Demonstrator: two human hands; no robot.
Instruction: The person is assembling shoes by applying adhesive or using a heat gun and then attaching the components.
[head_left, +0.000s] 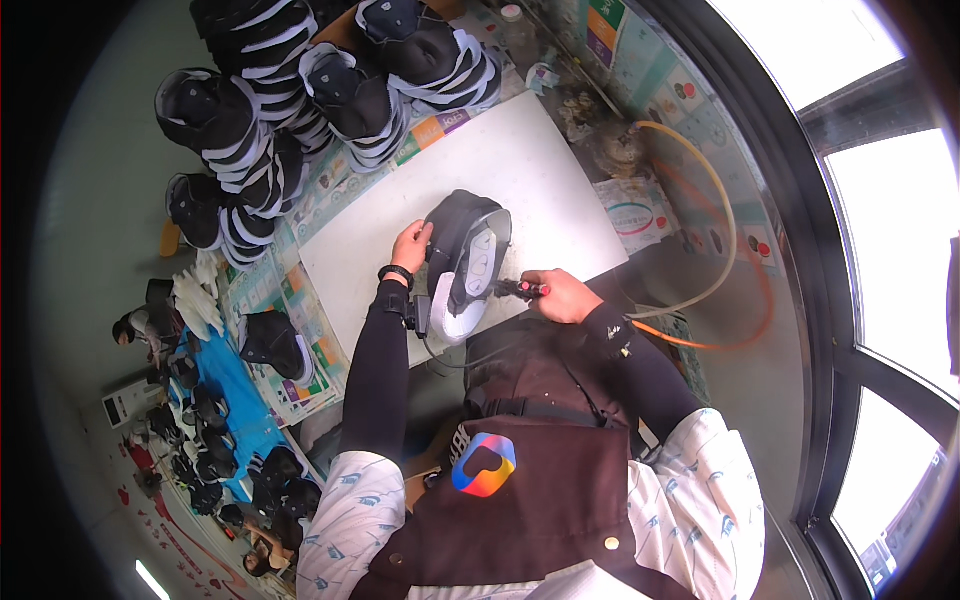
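A black shoe upper [452, 232] with a pale grey toe or heel part is held over the white board, its underside turned partly toward me. My left hand [410, 247] grips its left side, the thumb and fingers closed on the edge. Just right of it, my right hand [563, 297] is closed around a small dark brush-like tool [515, 289] with a red part. The tool's dark tip is at or very near the upper's right edge; whether it touches cannot be made out.
Stacks of black-and-grey shoe uppers [345, 100] stand at the far left, beyond the white board [545, 150]. A single upper [275, 345] lies left of my forearm. White gloves [197, 300] hang nearby. Yellow and orange hoses [735, 235] loop on the right. People work at the left.
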